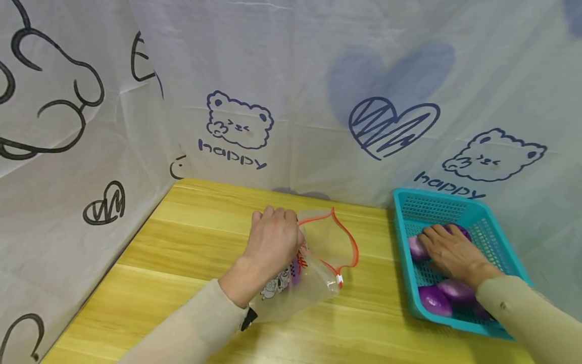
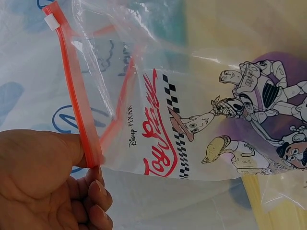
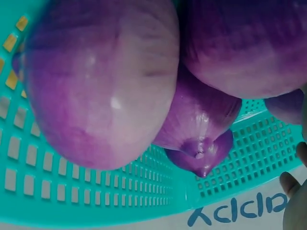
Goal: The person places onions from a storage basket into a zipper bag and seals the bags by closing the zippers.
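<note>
My left hand [image 1: 275, 237] pinches one end of the red zip edge of a clear plastic zip bag [image 2: 211, 52], between thumb and curled fingers. The bag's mouth gapes to the right, its white slider [image 1: 339, 278] at the far end of the zip. Cartoon figures and red lettering are printed on it, and a purple round shape [image 2: 268, 115] shows through the plastic. My right hand [image 1: 447, 253] reaches into a turquoise basket [image 1: 411, 293], fingers spread over purple onions [image 3: 100, 86]. In the right wrist view only some fingertips [image 3: 290, 184] show, apart from the onions.
Several more purple onions [image 1: 435, 300] lie at the basket's near end. The basket stands at the right of a yellow wood-grain table [image 1: 182, 237]. A white printed cloth [image 1: 295, 101] hangs behind the table and along its left side.
</note>
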The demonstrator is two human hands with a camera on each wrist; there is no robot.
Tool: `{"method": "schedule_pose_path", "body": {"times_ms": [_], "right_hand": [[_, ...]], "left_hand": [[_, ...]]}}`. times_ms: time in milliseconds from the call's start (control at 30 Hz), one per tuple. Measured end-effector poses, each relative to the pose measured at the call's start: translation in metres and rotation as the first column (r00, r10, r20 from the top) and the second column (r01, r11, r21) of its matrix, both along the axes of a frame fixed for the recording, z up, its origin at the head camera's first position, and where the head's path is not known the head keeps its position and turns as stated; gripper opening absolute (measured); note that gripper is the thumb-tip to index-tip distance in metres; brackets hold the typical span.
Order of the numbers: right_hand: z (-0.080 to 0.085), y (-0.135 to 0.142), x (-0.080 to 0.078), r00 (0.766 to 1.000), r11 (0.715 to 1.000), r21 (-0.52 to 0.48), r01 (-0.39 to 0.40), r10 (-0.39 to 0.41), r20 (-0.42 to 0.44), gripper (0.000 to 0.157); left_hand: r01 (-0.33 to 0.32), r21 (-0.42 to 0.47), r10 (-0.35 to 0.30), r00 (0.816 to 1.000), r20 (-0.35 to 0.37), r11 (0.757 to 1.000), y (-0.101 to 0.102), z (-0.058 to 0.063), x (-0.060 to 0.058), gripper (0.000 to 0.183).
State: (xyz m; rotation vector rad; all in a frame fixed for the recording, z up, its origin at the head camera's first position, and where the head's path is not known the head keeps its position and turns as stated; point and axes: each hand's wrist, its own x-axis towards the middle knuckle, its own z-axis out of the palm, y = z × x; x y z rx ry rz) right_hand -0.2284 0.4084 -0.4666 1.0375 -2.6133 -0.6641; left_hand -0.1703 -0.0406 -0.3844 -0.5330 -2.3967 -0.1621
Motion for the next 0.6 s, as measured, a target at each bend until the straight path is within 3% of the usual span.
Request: {"method": "schedule_pose_path", "body": {"times_ms": [333,600], "right_hand": [[-0.008,-0.001,-0.005,1.0,0.993,-0.114,-0.021,0.023,0.012,0.064],[0.005,0.006,-0.008,0.998,0.986,-0.166,0.022,-0.033,-0.061,0.066]], "left_hand": [[0.001,-0.014,0.0,0.999,0.052,1.0,0.0,0.003,0.002,0.025],[-0.014,-0.023,0.017,0.993,0.113,1.0,-0.001,0.004,0.001,0.024]]}}
